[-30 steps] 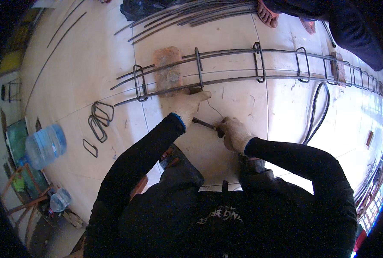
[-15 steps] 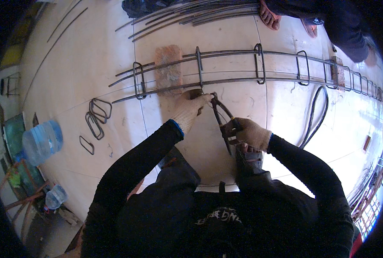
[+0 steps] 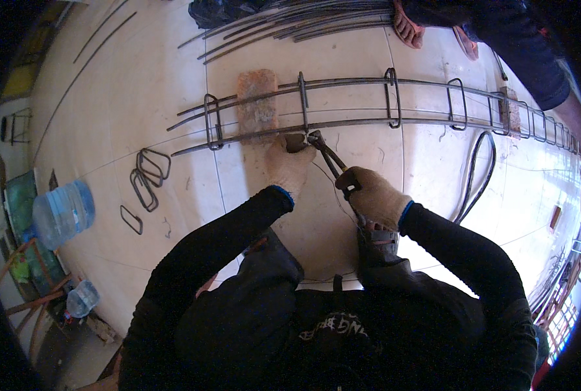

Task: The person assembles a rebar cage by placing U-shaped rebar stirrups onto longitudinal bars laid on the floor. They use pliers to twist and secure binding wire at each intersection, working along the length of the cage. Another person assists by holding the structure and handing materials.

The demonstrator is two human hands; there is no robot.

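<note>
A long rebar cage point(image 3: 368, 120) of parallel steel bars and rectangular stirrups lies across the pale floor, resting on a brick point(image 3: 256, 104). My gloved left hand point(image 3: 289, 164) grips the near bar where a stirrup point(image 3: 302, 101) crosses it. My gloved right hand point(image 3: 370, 195) is shut on the handles of pincers point(image 3: 329, 156), whose jaws sit at that same joint beside my left fingers. A thin tie wire trails from the joint toward me.
Loose stirrups point(image 3: 145, 179) lie on the floor at left. A big water bottle point(image 3: 62, 212) and a smaller bottle point(image 3: 82, 298) stand at far left. Spare bars point(image 3: 290, 23) are piled at the top. Another person's bare foot point(image 3: 407, 25) is at top right. A dark cable point(image 3: 476, 169) loops right.
My right hand has brought the pincers up from near my body to the bar joint. My left hand has moved up onto the near bar and stayed there.
</note>
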